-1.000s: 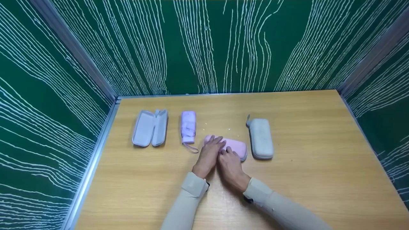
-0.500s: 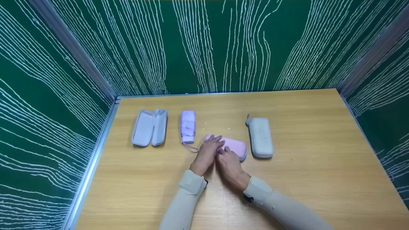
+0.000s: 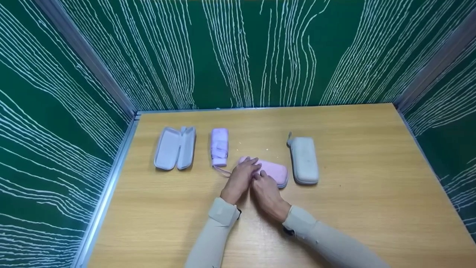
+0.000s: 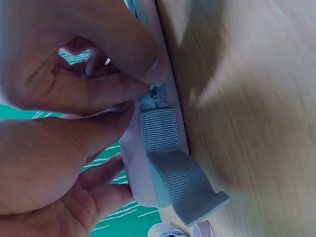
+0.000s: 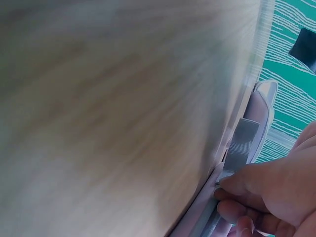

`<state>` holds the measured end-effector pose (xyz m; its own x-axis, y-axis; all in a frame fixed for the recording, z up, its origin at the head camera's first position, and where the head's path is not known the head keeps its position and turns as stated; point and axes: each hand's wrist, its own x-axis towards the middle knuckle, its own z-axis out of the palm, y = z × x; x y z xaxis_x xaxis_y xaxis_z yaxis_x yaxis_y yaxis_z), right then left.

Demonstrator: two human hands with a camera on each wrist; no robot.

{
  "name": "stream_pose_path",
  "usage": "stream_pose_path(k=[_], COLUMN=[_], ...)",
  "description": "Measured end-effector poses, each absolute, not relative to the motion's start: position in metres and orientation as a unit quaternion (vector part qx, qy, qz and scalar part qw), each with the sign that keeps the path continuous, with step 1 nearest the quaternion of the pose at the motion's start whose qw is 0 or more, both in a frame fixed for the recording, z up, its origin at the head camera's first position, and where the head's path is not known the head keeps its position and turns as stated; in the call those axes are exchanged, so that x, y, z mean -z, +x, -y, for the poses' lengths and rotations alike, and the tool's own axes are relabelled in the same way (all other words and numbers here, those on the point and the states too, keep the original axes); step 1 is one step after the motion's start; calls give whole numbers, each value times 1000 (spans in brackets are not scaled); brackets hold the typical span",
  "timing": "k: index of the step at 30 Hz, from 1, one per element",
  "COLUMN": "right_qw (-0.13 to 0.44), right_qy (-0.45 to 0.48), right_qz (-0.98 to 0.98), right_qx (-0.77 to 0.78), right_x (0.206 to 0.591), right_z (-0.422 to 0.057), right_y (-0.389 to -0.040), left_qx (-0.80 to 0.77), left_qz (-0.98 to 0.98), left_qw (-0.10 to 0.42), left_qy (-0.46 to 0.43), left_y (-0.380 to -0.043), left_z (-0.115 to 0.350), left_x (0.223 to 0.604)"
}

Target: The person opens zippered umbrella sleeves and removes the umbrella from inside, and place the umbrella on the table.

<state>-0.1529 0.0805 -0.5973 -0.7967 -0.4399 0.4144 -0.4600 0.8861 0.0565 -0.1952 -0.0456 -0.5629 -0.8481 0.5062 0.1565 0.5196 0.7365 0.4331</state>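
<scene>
mostly, the hands cover what matters: in the head view the left end of the pink case (image 3: 274, 174) is under fingers, and its zip line along the near side is largely out of sight. the case lies flat on the counter (image 3: 160, 223), right of the lavender umbrella (image 3: 219, 147) and left of the closed grey case (image 3: 305, 160). whether the zip is fully done up: cannot tell.

left wrist view gives the better look. zip slider (image 4: 156, 93) shows at the fingertips, just beside a ribbed grey strap (image 4: 180, 173); its pull is hidden. umbrella cut off at the bottom edge. right wrist view: much of the counter blurred; a dark shape (image 5: 304, 49) is cropped at the right edge, unidentified.

hands: left hand (image 3: 241, 178) is extended, fingers laid over the top of the pink case, thumb tip against its near side by the zip. right hand (image 3: 266, 190) is closed to a pinch, thumb and curled fingers at the zip slider. the two touch or nearly so; contact unclear.

both sleeves (image 3: 210, 238) run out of frame below. spread-out grey case (image 3: 167, 149) at far left, well apart.
</scene>
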Motion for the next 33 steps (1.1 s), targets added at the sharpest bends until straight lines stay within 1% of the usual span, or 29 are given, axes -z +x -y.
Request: stream_pose_path(k=[8,13,21,25,27,33], right_qw=[208,201,192,171,152,93], right_qy=[245,256,292,289,283,263], right_qz=[947,945,934,931,932,945], right_qx=[-6,12,-71,-143,-167,-174], right_x=[597,597,583,577,575,575], right_z=[-82,-92,-123,-141,-149,-164], right_y=[-152,-151,-152,-155,-156,-157], left_qx=[223,207,213,205,197,177], left_qz=[937,942,939,939,939,943], left_qw=[7,8,8,19,24,22], left_qy=[-268,-265,-271,-277,-280,-283], left_y=[-196,-196,-196,-196,-196,-195], left_z=[44,42,44,45,45,46], left_x=[561,563,565,566,567,567])
